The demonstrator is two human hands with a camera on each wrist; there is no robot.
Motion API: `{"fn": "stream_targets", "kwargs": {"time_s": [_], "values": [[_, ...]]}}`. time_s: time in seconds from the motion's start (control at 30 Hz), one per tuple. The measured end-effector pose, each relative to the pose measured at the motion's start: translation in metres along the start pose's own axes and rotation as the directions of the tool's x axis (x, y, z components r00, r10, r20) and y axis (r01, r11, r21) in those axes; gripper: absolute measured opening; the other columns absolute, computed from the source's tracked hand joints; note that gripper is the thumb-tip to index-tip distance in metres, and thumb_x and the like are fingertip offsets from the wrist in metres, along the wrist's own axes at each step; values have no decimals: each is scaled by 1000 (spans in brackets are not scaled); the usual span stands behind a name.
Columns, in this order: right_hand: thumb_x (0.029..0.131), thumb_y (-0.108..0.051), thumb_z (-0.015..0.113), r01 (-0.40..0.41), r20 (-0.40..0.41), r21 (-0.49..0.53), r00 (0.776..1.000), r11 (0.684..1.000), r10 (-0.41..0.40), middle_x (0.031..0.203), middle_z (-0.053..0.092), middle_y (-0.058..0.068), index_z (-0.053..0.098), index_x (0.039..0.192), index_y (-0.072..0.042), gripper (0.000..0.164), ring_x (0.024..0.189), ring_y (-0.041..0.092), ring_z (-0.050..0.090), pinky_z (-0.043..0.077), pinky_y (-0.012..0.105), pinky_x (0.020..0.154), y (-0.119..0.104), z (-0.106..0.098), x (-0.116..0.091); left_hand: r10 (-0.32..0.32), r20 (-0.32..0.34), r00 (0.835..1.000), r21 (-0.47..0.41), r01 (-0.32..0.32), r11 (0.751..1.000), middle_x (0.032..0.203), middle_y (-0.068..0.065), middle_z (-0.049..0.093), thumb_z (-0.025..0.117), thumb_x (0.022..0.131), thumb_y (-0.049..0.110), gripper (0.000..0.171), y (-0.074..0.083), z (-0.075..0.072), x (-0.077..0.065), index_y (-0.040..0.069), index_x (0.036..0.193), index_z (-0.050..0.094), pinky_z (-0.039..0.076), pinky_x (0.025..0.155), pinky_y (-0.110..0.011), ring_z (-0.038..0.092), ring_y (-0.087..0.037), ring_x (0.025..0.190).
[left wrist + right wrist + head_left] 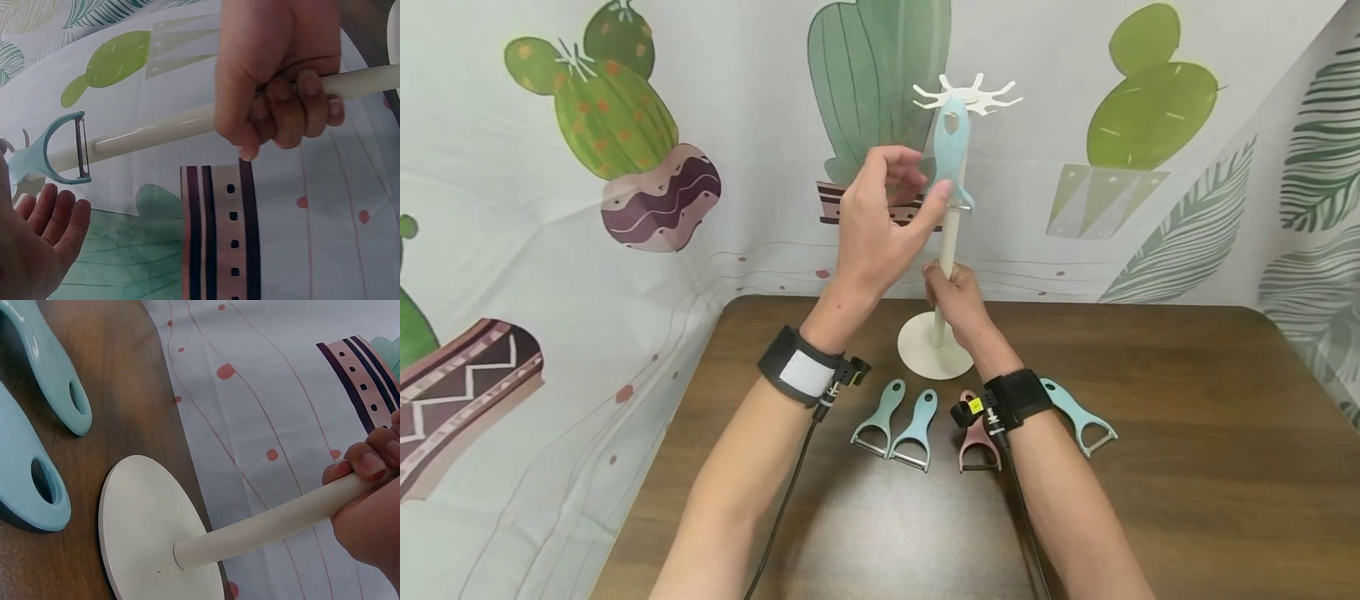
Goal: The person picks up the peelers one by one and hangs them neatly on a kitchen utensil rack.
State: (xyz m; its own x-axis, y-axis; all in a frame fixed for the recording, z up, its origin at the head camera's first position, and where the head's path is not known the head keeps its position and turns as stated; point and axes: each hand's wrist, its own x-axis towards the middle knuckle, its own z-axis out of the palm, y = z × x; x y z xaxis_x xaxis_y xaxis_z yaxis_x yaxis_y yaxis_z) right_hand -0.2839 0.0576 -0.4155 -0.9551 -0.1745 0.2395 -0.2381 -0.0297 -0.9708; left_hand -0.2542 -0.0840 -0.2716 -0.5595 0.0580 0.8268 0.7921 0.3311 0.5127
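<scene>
A light blue peeler [952, 150] hangs blade-down at the ring of white hooks [977, 96] atop a cream stand. My left hand [880, 212] is beside this peeler, thumb tip at its lower part, the other fingers loosely bent and apart from it. In the left wrist view the peeler's blade end [47, 150] lies in front of the post [150, 131]. Lower down, my right hand [957, 296] grips the post with fingers wrapped round it. The stand's round base [144, 519] is on the table.
On the brown table [1187, 458] before the stand lie a green peeler [880, 417], a blue peeler [917, 429] and a pink peeler [980, 450] partly behind the right wrist's camera. A teal peeler [1078, 417] is right of that wrist. A cactus-print cloth [760, 167] hangs behind.
</scene>
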Motion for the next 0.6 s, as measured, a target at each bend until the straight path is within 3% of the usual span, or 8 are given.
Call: {"fn": "stream_targets", "kwargs": {"time_s": [0.2,0.47,0.6], "values": [[111,-29,51,-14,-12,-2,1000,1000,14,60,43,-3,48,68,-8,47,63,19,39,37,36,72,-2,1,0,-47,5,999,19,47,999,98,-11,70,73,98,25,38,-8,-6,-11,-2,121,62,60,86,-29,70,-20,92],[111,-27,52,-14,-18,24,1000,1000,14,59,42,-4,48,69,-7,47,61,18,38,36,34,69,-4,3,-1,-86,10,996,60,86,995,98,-8,71,73,98,26,38,-19,-16,-26,-2,122,62,61,86,-32,71,-22,92],[111,-28,52,-2,-5,26,1000,1000,2,58,41,-5,47,69,-7,47,60,18,37,35,34,68,-3,3,-1,-104,17,994,75,103,992,98,-8,72,73,98,26,38,-23,-19,-34,0,122,62,62,84,-39,71,-22,92]]}}
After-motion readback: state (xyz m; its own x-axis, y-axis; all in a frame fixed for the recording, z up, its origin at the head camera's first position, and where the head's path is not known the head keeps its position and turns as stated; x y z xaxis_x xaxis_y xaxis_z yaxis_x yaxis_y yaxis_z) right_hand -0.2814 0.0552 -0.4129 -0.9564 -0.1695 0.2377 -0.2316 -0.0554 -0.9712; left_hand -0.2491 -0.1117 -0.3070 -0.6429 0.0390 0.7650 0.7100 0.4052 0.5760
